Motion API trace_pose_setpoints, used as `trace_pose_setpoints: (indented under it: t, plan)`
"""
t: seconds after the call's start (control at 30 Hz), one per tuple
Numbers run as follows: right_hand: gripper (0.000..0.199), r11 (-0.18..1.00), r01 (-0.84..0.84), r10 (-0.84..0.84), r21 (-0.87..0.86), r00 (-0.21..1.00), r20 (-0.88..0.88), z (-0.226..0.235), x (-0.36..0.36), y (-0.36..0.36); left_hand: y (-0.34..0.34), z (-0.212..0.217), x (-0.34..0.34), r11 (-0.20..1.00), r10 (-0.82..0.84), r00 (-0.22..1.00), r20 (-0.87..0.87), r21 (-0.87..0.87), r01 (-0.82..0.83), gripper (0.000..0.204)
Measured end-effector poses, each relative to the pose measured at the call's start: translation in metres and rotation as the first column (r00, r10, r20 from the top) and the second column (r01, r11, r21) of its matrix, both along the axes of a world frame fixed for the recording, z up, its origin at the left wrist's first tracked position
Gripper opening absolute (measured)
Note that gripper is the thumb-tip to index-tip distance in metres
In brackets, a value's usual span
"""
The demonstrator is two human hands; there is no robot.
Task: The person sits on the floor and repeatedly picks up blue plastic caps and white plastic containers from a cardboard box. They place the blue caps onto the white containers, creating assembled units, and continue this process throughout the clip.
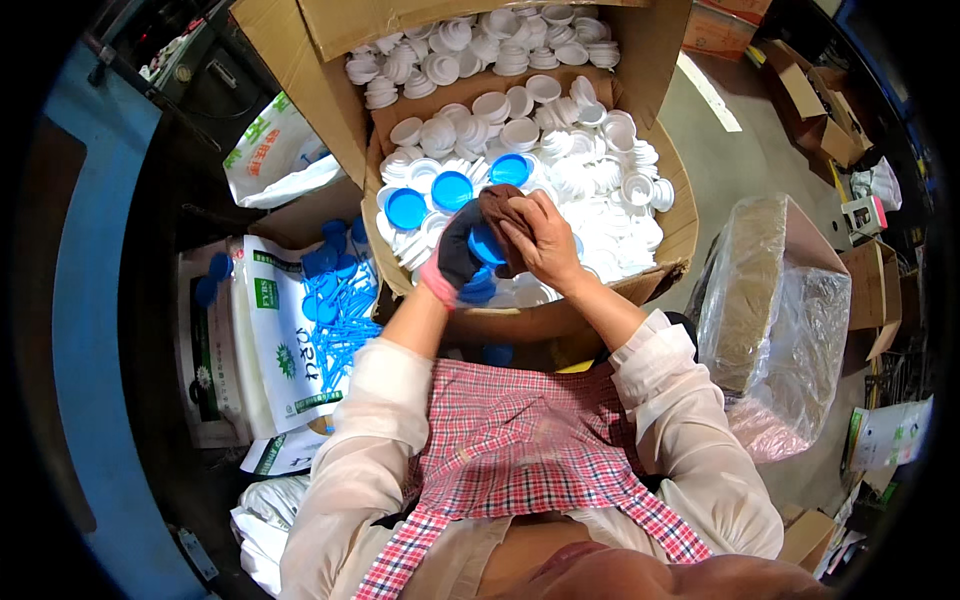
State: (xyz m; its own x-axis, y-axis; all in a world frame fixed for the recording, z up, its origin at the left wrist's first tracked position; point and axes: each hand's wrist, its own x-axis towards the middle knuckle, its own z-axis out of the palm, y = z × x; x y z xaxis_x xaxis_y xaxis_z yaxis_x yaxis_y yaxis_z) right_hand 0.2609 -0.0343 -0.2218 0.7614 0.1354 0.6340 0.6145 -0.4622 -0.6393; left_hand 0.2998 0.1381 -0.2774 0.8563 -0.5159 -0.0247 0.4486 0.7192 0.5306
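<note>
My left hand [459,252], in a black glove with a pink cuff, is closed round a round blue cap [486,245]. Bunched in the fingers of my bare right hand [548,243] is a dark brown cloth [503,218], pressed against that cap. Both hands meet over the near side of a cardboard box [680,215] heaped with white plastic caps [590,220]. Just beyond my hands, a blue cap [452,191] lies on the heap between two others, and more blue pieces [478,289] show below my left hand.
Left of the box, a printed white sack [275,330] bears blue plastic pieces with thin stems [345,325]. A box lined with clear plastic [780,310] stands on the right. Open cartons [815,105] sit farther right, and a blue machine frame [85,330] rises at far left.
</note>
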Motion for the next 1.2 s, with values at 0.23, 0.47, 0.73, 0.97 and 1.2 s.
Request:
trace_pose_setpoints:
  t: [0.23, 0.47, 0.73, 0.97, 1.2]
  plan:
    - [0.023, 0.951, 0.085, -0.019, -0.296, 0.975, 0.22, -0.002, -0.006, 0.011, -0.027, 0.005, 0.008, 0.559, -0.346, 0.477, 0.808, 0.586, -0.586, 0.021]
    - [0.019, 0.887, 0.309, -0.271, -0.343, 0.95, 0.155, -0.022, 0.006, 0.003, -0.042, 0.02, -0.038, 0.787, 0.101, 0.811, 0.576, 0.453, -0.42, 0.029]
    - [0.023, 0.776, 0.483, -0.532, -0.405, 0.847, -0.009, -0.019, 0.033, -0.087, -0.021, 0.044, -0.005, 0.281, 0.216, 0.65, 0.728, 0.591, -0.756, 0.047]
    - [0.024, 0.874, 0.097, -0.253, -0.477, 0.928, -0.274, -0.056, -0.037, -0.081, -0.067, -0.009, -0.13, -0.284, -0.946, 0.225, -0.235, 0.933, -0.22, 0.035]
    - [0.024, 0.907, 0.248, -0.342, -0.34, 0.905, -0.252, -0.066, -0.033, -0.078, -0.044, -0.293, -0.182, -0.563, -0.615, 0.694, -0.374, 0.824, -0.055, 0.049]
